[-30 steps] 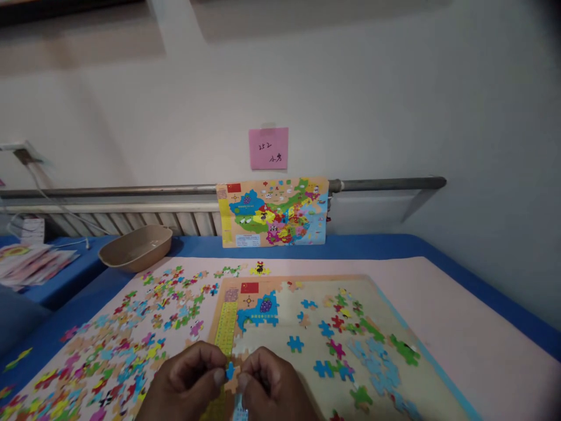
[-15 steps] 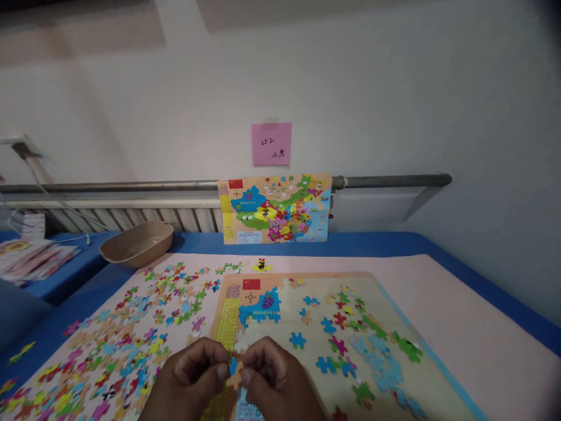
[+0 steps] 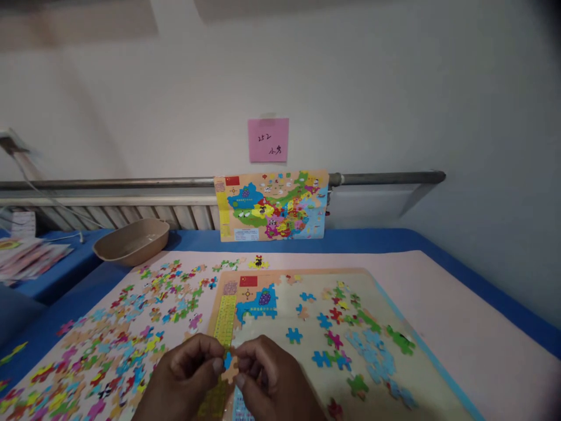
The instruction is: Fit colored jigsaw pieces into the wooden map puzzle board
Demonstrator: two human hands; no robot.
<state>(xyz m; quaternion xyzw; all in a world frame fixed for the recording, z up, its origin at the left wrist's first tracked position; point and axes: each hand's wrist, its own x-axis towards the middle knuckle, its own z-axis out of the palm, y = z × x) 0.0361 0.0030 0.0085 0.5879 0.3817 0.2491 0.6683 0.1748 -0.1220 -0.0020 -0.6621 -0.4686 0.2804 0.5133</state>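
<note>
Head view: my left hand and right hand pinch joined blue-and-tan puzzle pieces above the puzzle board.

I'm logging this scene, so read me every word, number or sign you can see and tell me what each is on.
"252": handwritten on the pink note taped to the wall; two handwritten characters below it, too unclear to read.
Reference map leaning against the rail: printed labels too small to read.
Puzzle board on the table: yellow strip and print by the red flag, too blurred to read.
</note>
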